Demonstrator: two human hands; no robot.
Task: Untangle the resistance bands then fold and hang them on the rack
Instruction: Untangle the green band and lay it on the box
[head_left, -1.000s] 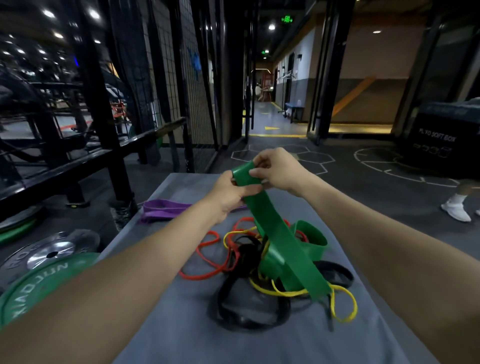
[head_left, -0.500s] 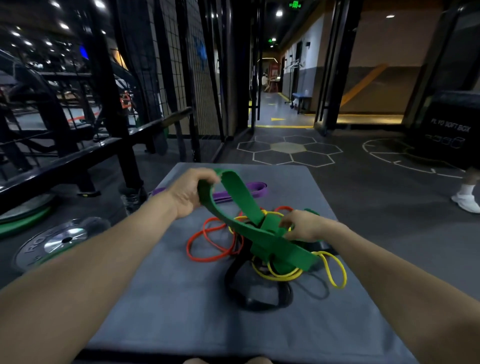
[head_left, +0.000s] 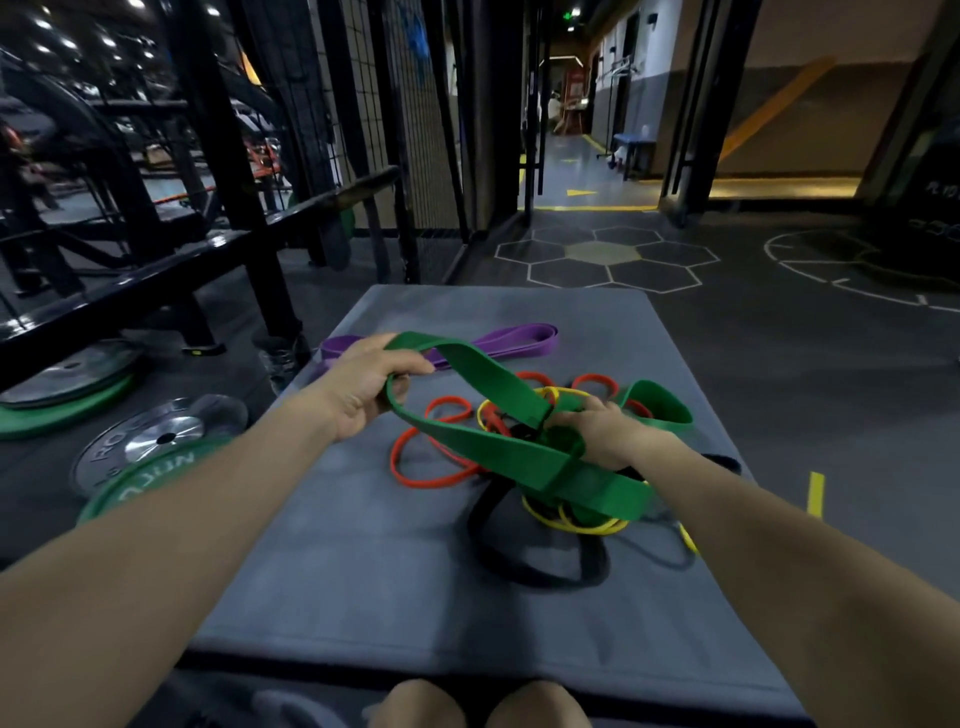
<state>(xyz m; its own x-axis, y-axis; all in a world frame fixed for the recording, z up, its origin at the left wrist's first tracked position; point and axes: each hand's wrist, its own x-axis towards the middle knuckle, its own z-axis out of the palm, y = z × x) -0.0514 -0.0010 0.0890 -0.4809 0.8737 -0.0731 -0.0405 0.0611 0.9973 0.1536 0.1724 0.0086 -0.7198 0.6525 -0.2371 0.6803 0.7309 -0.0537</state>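
Green band (head_left: 483, 441), wide, flat, looped

Single view, head-worn wide-angle camera. Looks forward and down over a grey mat (head_left: 363, 571) filling lower centre of frame. Both forearms enter from bottom corners, close to lens; knees at bottom edge. Weight plates (head_left: 156, 441) at left, corridor receding at upper centre. Edges curve from lens distortion.
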